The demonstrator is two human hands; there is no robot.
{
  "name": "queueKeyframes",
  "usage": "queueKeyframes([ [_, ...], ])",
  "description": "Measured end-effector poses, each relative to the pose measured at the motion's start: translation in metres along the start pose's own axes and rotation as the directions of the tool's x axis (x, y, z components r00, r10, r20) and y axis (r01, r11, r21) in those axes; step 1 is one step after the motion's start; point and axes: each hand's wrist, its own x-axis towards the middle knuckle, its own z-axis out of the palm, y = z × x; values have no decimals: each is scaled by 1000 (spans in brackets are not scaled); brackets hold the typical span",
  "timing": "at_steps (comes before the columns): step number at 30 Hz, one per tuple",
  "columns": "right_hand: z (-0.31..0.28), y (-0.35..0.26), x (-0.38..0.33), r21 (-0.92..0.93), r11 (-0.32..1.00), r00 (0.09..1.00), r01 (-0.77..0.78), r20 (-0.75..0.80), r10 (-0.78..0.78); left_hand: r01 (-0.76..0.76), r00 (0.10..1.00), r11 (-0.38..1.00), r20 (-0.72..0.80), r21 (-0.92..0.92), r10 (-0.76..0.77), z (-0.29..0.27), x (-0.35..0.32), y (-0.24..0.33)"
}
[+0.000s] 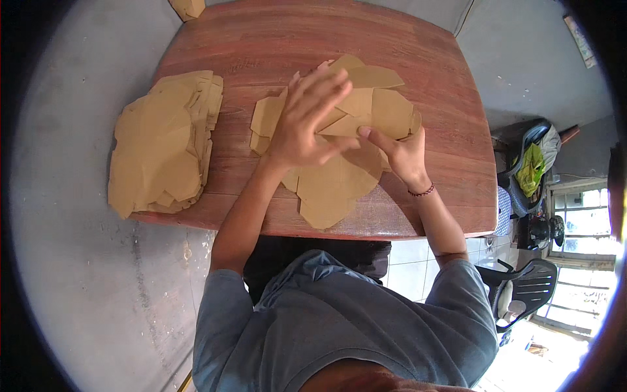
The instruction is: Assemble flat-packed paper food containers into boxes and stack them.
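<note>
On a reddish wooden table (261, 39) lies a spread of tan paper pieces (333, 183) in front of me. My left hand (307, 121) rests flat on them with fingers spread, pressing the sheets down. My right hand (401, 153) sits beside it on the right part of the spread, index finger stretched left onto a tan piece (382, 108) and the other fingers curled at the paper's edge. A dark red bead bracelet (422, 192) is on the right wrist.
A thick stack of tan paper sheets (160, 144) covers the table's left end, overhanging its edge. Another tan piece (188, 8) shows at the far left corner. Dark plastic chairs (529, 284) and a green bag (532, 168) stand to the right, on a grey floor.
</note>
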Motion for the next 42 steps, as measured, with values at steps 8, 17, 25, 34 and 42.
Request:
queueKeyframes([
  [8, -9, -7, -3, -26, 1000, 996, -9, 88, 11, -126, 985, 954, 146, 272, 89, 0, -2, 16],
  [17, -11, -11, -2, -165, 985, 992, -45, 113, 64, -124, 952, 968, 301, 219, 53, -10, 5, 20],
  [25, -4, -16, -5, -182, 982, 990, -55, 115, 77, -101, 960, 970, 277, 221, 37, -5, -3, 18],
  [34, -2, -7, -4, -155, 988, 999, 4, 39, 2, -165, 982, 965, 127, 205, 141, 2, -3, 13],
  [42, -2, -12, -7, -166, 986, 998, -12, 56, 22, -106, 991, 951, 106, 291, 78, 11, -6, 13],
])
